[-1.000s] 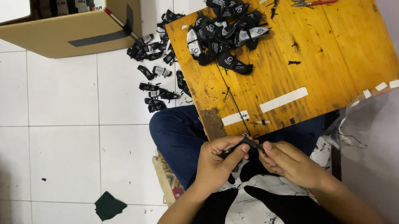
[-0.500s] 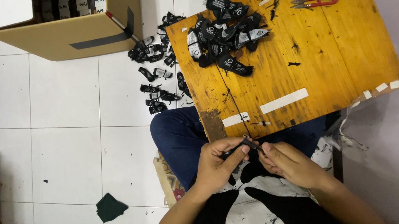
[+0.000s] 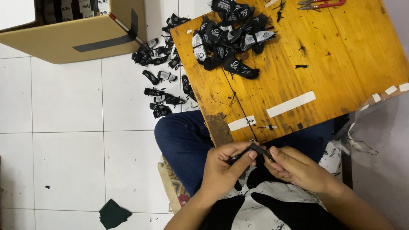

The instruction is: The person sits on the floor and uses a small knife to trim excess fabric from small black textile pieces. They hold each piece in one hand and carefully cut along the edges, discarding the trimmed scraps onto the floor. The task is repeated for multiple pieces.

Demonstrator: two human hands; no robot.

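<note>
Seen from above, a seated person in blue jeans holds a small black fabric strip (image 3: 259, 150) between both hands, just off the near edge of a low yellow wooden counter (image 3: 329, 56). The left hand (image 3: 224, 166) has its grip clamped on the strip's left end, thumb and forefinger pressed together. The right hand (image 3: 294, 167) pinches the strip's right end, its grip likewise closed on the fabric. The two hands nearly touch above the person's lap.

On the counter's far left corner lies a heap of black fabric labels (image 3: 231, 34) with white markings. Red thread snips (image 3: 323, 2) rest near the far right edge. Strips of white tape (image 3: 291, 104) are stuck close to the near edge.

More black labels (image 3: 160, 80) are scattered on the white tiled floor (image 3: 64, 133) beside the counter's left edge. An open cardboard box (image 3: 74, 31) stands on the floor beyond them. A dark green scrap (image 3: 112, 213) lies on the floor near the person's left elbow.
</note>
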